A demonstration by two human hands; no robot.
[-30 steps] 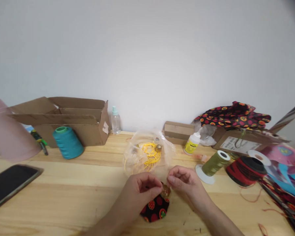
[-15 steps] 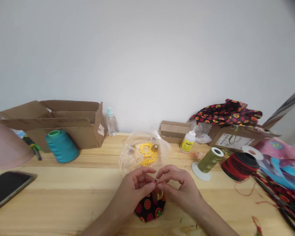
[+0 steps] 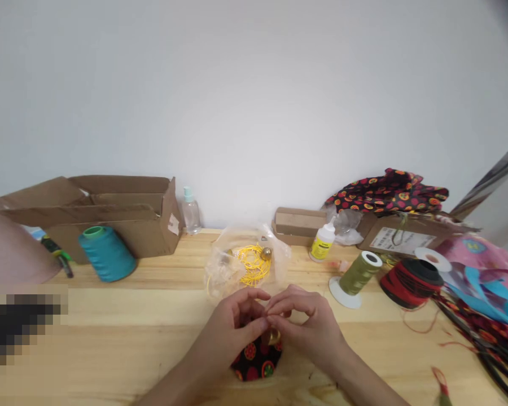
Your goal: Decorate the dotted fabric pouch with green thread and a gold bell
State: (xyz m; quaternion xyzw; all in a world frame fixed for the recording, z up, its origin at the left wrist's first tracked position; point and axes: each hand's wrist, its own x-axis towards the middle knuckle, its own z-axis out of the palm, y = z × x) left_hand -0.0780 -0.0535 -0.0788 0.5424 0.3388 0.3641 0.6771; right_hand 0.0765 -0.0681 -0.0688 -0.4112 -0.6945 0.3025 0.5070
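Observation:
Just right of the middle of the head view, my left hand [image 3: 232,328] and my right hand [image 3: 311,320] meet fingertip to fingertip in a pinch. Below them hangs or rests a small black fabric piece [image 3: 257,361] with red and orange flower prints; its top runs up into my left fingers. A shiny gold bell-like piece [image 3: 274,337] sits at the fabric's upper right, under my right fingertips. What exactly the right fingers pinch is hidden. Beyond the hands lies a clear plastic bag [image 3: 220,276] with yellow cord [image 3: 256,270] and a gold bell [image 3: 266,254].
At left stand a cardboard box [image 3: 152,237], a teal thread cone [image 3: 108,254] and a spray bottle [image 3: 191,211]. To the right are a glue bottle [image 3: 322,243], an olive thread spool [image 3: 359,273], a red cord spool [image 3: 410,282] and patterned fabric [image 3: 393,192].
My right fingertips have closed in against the left ones, where a small gap showed before. The view has shifted slightly; the fabric stays under the hands.

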